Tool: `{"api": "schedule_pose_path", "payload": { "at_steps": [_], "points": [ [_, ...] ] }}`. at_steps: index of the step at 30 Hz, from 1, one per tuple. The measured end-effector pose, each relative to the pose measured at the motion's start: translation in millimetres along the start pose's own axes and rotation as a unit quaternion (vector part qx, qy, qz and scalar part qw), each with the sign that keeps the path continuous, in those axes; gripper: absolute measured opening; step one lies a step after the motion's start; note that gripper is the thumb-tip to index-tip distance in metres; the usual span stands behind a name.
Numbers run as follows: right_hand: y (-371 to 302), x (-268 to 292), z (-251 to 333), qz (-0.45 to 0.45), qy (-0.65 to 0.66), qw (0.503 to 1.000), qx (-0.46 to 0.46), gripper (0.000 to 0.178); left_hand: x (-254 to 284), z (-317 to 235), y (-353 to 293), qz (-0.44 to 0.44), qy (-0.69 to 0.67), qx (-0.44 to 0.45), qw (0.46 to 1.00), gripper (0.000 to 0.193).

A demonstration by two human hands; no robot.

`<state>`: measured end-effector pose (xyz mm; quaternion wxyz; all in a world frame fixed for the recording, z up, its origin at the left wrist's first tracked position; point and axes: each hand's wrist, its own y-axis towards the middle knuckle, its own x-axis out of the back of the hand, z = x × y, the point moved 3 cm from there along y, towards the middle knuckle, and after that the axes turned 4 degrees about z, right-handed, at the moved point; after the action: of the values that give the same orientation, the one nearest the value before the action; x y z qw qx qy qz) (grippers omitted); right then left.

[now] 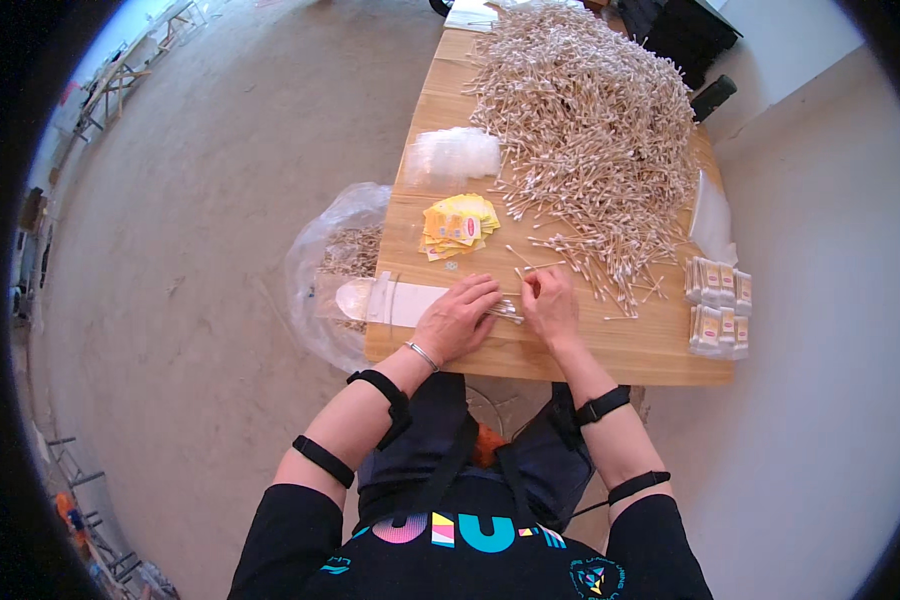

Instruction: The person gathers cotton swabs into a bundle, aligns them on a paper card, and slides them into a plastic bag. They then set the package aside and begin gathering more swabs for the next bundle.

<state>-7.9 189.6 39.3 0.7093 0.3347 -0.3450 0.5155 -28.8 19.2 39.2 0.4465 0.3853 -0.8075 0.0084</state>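
My left hand [455, 318] is closed over a small bunch of cotton swabs [507, 311], whose white tips stick out past the fingers toward the right. Under that hand lies a flat white strip [422, 299], running left to the table edge. Close by on the right, my right hand [552, 303] pinches at cotton swabs; thin sticks [516, 256] show around its fingertips, and how many it holds I cannot tell. Beyond both hands rises a large heap of loose cotton swabs [590, 110], spilling toward the right hand.
Yellow printed cards [458, 226] and clear plastic bags [454, 155] lie at the table's left side. Filled small packs [718, 305] stand in rows at the right edge. A clear sack of swabs [315, 245] sits below the left edge. A wall [830, 250] rises on the right.
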Motion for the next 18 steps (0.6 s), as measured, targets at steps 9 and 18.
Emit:
{"api": "schedule_pose_path", "payload": {
  "at_steps": [9, 18],
  "points": [
    [10.8, -22.5, 5.9, 0.092, -0.003, 0.99, 0.111, 0.007, 0.4, -1.4, 0.7, -0.013, 0.013, 0.019, 1.0, 0.044],
    [17.7, -0.2, -8.4, -0.066, -0.043, 0.995, 0.066, 0.011, 0.6, 3.1, -3.6, 0.02, -0.001, 0.021, 1.0, 0.052]
  ]
}}
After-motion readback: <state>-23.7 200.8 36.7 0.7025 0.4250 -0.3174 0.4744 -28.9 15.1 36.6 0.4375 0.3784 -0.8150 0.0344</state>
